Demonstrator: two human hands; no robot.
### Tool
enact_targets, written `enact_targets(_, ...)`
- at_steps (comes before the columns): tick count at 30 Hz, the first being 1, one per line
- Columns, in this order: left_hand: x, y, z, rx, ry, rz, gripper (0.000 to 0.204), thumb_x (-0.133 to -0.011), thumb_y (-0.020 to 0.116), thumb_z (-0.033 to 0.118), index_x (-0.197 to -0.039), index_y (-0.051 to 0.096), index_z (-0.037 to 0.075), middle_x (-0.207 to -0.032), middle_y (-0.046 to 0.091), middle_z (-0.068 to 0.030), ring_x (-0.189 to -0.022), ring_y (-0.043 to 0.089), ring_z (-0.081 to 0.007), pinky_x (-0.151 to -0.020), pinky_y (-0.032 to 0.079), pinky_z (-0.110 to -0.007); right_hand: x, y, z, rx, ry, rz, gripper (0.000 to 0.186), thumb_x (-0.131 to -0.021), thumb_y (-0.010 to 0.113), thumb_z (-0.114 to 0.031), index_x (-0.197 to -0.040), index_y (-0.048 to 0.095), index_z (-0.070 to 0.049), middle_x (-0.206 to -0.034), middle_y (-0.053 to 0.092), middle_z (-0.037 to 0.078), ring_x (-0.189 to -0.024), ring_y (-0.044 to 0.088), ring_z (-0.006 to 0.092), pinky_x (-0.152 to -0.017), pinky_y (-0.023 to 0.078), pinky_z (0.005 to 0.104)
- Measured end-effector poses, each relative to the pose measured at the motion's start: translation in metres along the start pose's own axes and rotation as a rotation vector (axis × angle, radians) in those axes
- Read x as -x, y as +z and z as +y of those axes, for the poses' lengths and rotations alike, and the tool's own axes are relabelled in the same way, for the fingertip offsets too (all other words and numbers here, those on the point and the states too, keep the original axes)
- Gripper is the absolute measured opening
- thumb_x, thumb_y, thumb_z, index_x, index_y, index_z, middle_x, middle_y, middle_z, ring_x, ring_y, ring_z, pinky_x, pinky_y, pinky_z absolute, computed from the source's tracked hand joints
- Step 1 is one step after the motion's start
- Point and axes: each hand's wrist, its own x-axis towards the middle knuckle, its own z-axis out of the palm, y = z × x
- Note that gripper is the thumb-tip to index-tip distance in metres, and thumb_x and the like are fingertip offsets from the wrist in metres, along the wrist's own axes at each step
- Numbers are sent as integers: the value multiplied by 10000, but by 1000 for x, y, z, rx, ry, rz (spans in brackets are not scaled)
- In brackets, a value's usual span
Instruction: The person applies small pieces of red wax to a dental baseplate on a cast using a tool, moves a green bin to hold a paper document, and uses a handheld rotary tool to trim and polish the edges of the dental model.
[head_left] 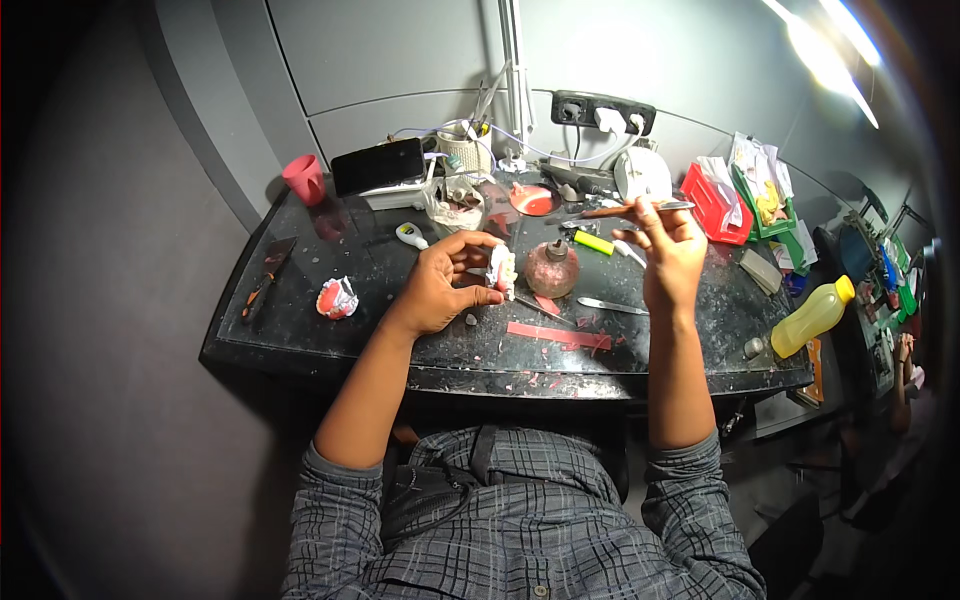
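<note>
Plaster model [501, 270] with yellowish teeth was up above the middle of the bench [640, 357], pinched between thumb and fingers of the left hand [447, 282]. The right hand [672, 258] pinched a brown-handled tool [606, 212]. I saw a round pinkish jar [552, 272] between the hands, a pink strip [558, 335] near the front edge, another model [337, 298] toward the left edge, and a yellow bottle [812, 320] by the front right corner.
</note>
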Motion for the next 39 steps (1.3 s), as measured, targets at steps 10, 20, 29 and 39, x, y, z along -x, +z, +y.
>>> enact_targets(10, 1, 2, 1, -4, 5, 34, 589, -821, 789, 21, -1354, 539, -11, -1170, 657, -81, -1052, 633, -143, -958, 514, -291, -11, -19, 7, 137, 85, 109, 135, -967, 640, -81, -1016, 639, 45, -932, 701, 125, -805, 706, 185, -616, 611, 286)
enact_targets(20, -1, 0, -7, 40, 40, 53, 507, -903, 720, 48, -1363, 525, -37, -1188, 643, -79, -1077, 610, -136, -975, 499, -296, -11, -19, 9, 133, 94, 87, 142, -971, 636, -86, -1010, 637, 50, -920, 701, 120, -805, 702, 178, -630, 615, 292)
enact_targets(29, -3, -1, -7, 167, -7, 31, 390, -1007, 573, 89, -1375, 504, -21, -1218, 652, -147, -1014, 669, -181, -897, 557, -319, -11, -17, 11, 140, 113, 87, 127, -967, 632, -62, -1007, 634, 58, -916, 696, 124, -807, 696, 177, -637, 619, 293)
enact_targets(39, -3, -20, -12, 404, -259, 122, 360, -1084, 355, 245, -1308, 515, 13, -1091, 689, -257, -742, 679, -219, -554, 497, -281, -11, -20, 12, 132, 105, 71, 153, -970, 640, -90, -1025, 637, 52, -950, 703, 126, -845, 703, 192, -650, 605, 299)
